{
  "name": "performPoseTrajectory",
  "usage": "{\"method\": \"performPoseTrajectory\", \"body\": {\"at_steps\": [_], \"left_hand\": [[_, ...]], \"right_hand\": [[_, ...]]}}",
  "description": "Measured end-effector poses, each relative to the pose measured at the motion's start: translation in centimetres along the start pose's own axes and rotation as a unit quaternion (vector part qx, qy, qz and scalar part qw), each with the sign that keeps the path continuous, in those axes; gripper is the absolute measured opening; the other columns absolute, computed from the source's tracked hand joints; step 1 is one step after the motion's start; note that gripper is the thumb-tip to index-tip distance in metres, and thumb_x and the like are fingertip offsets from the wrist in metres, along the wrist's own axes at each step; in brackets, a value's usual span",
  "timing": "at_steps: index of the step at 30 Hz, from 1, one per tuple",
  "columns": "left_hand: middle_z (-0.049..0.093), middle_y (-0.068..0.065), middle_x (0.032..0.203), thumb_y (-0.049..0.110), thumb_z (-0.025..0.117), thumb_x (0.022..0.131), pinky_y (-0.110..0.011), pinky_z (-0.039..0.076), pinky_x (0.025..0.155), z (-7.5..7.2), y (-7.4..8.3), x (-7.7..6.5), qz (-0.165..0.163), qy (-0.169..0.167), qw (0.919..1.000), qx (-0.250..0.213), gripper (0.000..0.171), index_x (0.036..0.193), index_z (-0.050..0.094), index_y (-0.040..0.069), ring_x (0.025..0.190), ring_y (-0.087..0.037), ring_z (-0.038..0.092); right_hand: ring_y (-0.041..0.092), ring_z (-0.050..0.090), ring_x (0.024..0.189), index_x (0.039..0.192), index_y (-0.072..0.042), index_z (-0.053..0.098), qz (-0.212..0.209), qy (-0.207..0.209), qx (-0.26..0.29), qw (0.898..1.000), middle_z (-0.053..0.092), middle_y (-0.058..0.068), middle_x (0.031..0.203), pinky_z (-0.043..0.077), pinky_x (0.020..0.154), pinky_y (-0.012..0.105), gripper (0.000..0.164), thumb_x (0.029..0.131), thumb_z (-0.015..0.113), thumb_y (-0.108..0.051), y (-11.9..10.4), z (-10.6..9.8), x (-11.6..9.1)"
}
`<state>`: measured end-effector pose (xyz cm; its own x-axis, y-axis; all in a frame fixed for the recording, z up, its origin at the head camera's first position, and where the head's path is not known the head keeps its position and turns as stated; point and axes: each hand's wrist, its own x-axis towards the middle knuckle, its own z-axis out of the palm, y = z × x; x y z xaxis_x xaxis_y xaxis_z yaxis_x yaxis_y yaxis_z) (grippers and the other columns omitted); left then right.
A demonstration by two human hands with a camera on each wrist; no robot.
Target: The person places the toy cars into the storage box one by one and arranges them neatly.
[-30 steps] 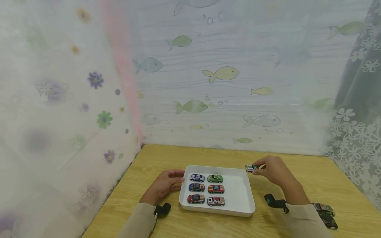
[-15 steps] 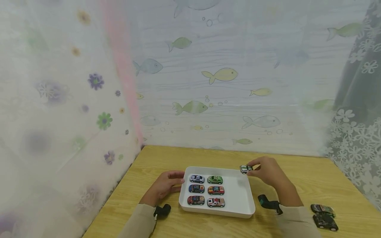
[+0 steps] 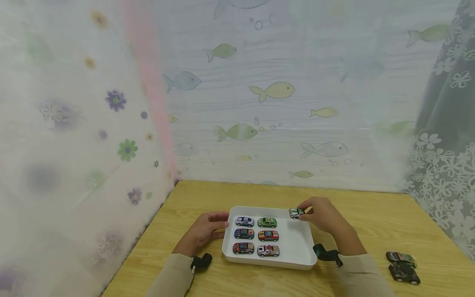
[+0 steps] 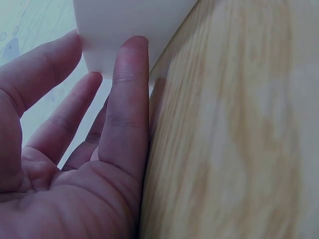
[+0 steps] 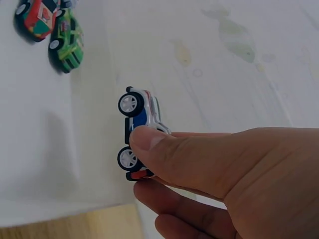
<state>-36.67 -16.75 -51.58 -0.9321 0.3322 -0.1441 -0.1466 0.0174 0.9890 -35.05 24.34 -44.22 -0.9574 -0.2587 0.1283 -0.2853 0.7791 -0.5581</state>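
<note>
Right fingers [image 5: 154,142]: narrow, thumb and fingertips of the right hand [image 3: 323,214] pinching a toy car [image 5: 141,117]; the thumb lies on its side between the wheels, probably because that flank gives a flat hold.
Held car's place: over the far right part of the white tray [image 3: 297,249], apparently lifted off its floor, roughly lined up with the row of the green car [image 3: 267,222].
Left fingers [image 4: 130,89]: spread, tips against the tray's outer wall; the left hand [image 3: 208,227] seems to be there to steady it.
Six parked cars: two columns of three, filling the left and middle of the tray; the even spacing suggests deliberate ordering.
Two dark cars [image 3: 403,266]: on the table [image 3: 222,284] to the right, close together, within easy reach of the right hand.
Head view only: the full layout and those two outside cars.
Right wrist view only: the held car's silver-hubbed wheels, blue flank and red patch.
Left wrist view only: the fingers' undersides, meeting the tray near its lower corner.
</note>
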Motion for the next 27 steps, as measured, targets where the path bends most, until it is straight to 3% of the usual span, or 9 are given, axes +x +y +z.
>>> {"method": "performPoseTrajectory", "body": {"at_steps": [18,27], "left_hand": [[0.063,-0.018,0.139,0.015,0.076,0.095,-0.041,0.062,0.094,-0.1,0.0,0.0,0.0,-0.002,1.0,-0.003,0.053,0.143,0.058,-0.001,0.116,-0.025,0.068],[0.062,-0.02,0.14,0.013,0.075,0.096,-0.04,0.062,0.094,-0.1,0.0,0.0,0.0,-0.002,1.0,-0.005,0.052,0.143,0.057,-0.002,0.116,-0.024,0.069]], "right_hand": [[0.011,0.065,0.082,0.103,-0.011,0.083,0.007,-0.027,-0.036,0.999,0.077,0.001,0.1,0.057,0.069,0.03,0.022,0.082,0.087,-0.01,-0.4,1.9,0.5],[0.012,0.061,0.079,0.102,-0.01,0.083,0.004,-0.025,-0.053,0.998,0.078,0.001,0.101,0.054,0.066,0.031,0.02,0.083,0.085,-0.005,-0.4,2.4,0.7]]}}
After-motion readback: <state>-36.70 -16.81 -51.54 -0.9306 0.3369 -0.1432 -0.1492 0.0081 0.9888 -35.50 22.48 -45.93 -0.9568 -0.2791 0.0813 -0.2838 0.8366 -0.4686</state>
